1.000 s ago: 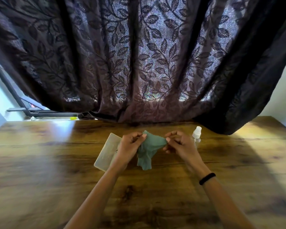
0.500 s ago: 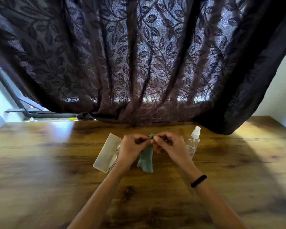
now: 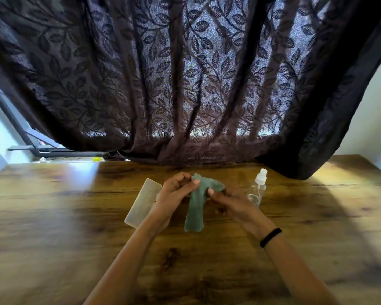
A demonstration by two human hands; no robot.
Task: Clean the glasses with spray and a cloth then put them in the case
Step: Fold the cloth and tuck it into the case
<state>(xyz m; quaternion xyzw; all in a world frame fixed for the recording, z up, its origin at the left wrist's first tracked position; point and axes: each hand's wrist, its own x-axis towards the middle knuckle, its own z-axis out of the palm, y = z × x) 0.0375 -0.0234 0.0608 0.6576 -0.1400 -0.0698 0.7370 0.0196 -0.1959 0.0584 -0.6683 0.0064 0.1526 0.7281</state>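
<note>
Cloth (image 3: 195,208) ready for wiping.
Left hand (image 3: 174,194) and right hand (image 3: 233,203) pinch its top, each grip closed, so it hangs free.

the left forearm (image 3: 128,260) and right forearm (image 3: 295,267) are reaching forward, converging on the cloth (image 3: 195,208). the left hand (image 3: 174,194) is sitting just left of the cloth, pinching its top edge between thumb and curled fingers. the right hand (image 3: 231,203) is sitting just right of the cloth, gripping its upper part, thumb lying on top, fingers curling underneath. both wrists are angling inward toward the cloth.
</note>
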